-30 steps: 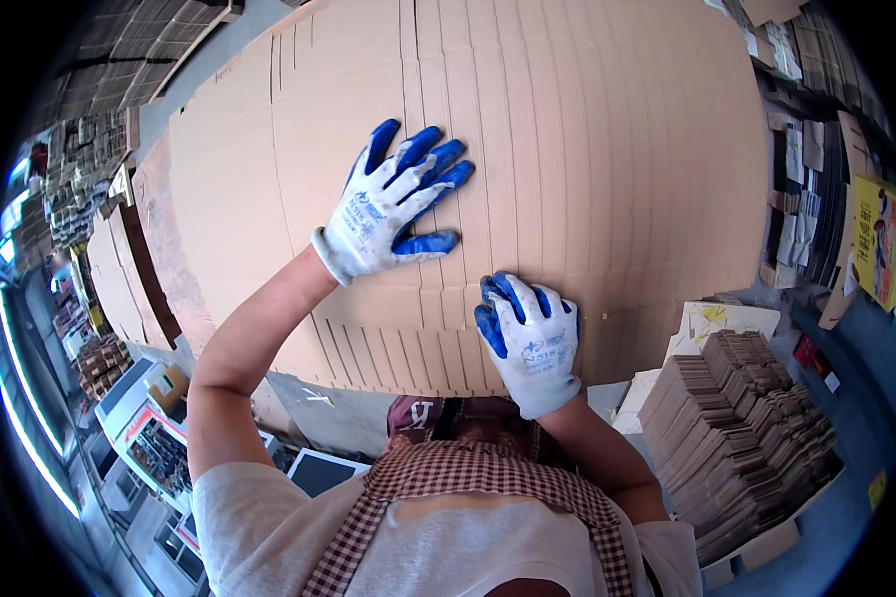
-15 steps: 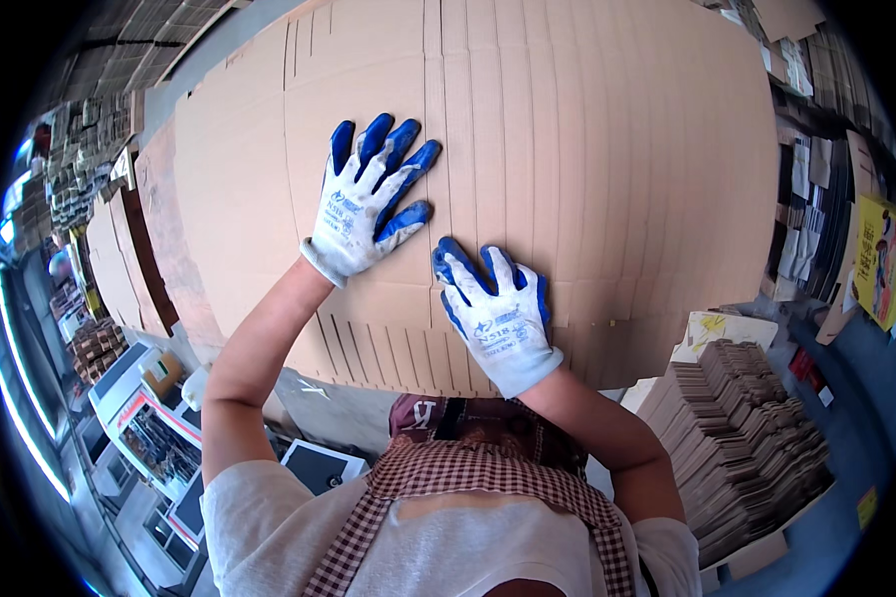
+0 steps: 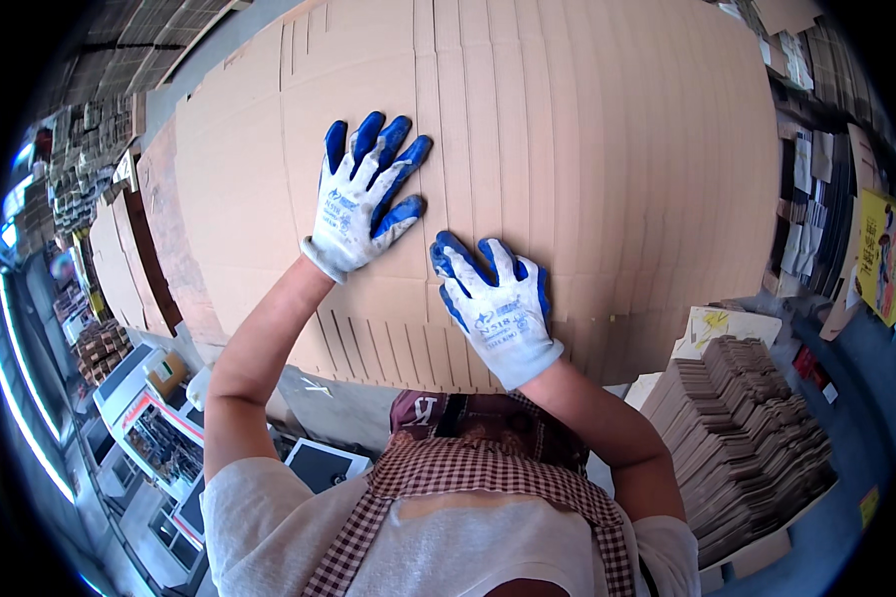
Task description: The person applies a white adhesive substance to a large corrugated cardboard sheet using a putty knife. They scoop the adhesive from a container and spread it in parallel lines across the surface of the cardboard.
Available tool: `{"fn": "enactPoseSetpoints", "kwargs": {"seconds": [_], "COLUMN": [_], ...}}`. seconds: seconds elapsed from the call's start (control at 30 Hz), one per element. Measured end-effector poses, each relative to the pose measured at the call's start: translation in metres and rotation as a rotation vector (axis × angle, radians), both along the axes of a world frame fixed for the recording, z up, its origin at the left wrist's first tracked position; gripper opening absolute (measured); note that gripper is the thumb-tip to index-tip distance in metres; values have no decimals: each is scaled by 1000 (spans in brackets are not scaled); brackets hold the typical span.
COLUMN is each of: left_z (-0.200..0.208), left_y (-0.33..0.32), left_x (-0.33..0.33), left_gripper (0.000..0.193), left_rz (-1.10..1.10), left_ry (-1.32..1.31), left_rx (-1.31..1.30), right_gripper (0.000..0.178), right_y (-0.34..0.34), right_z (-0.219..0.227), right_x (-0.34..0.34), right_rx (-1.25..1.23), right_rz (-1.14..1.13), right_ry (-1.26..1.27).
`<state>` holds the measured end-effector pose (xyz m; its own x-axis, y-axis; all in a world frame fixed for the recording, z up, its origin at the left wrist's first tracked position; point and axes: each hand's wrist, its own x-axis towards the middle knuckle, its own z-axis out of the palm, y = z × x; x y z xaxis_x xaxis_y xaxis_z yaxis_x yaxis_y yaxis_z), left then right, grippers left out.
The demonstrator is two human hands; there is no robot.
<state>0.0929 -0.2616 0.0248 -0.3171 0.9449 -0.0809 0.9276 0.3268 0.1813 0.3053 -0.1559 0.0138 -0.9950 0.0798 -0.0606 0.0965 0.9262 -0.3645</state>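
Large flat sheets of brown cardboard (image 3: pixel 607 169) lie overlapped in front of me, their slotted edges and crease lines staggered side by side. My left hand (image 3: pixel 363 199), in a white work glove with blue-coated fingers, rests flat on the cardboard left of the middle, fingers spread. Nearer to me and to the right, my right hand (image 3: pixel 498 303) wears a matching glove. Its palm is down on the sheets, with the fingers apart and slightly bent. Neither hand holds anything.
A tall stack of folded cardboard (image 3: pixel 737 448) stands at the near right. To the near left is a white machine (image 3: pixel 159 438) with a dark window. More cardboard piles (image 3: pixel 90 159) line the far left, and a yellow printed sheet (image 3: pixel 881 254) hangs at the right.
The cardboard's crease lines and my left hand have shifted slightly to the left. My right hand stays almost in place, a touch farther from me.
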Motion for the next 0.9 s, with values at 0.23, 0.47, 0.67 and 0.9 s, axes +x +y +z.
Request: {"fn": "enactPoseSetpoints", "kwargs": {"seconds": [0.23, 0.47, 0.67, 0.9], "left_z": [-2, -3, -3, -2], "left_y": [-1, -2, -4, -3], "left_x": [3, 5, 6, 5], "left_gripper": [60, 60, 60, 59], "left_rz": [9, 18, 12, 1], "left_ry": [17, 33, 25, 22], "left_rx": [2, -14, -1, 5], "right_gripper": [40, 44, 46, 46], "right_y": [1, 0, 1, 3], "right_z": [-2, -5, -4, -5], "right_x": [1, 2, 2, 2], "right_rx": [-41, -96, -129, -104], "right_rz": [-20, -17, -19, -13], "right_ry": [26, 18, -4, 19]}}
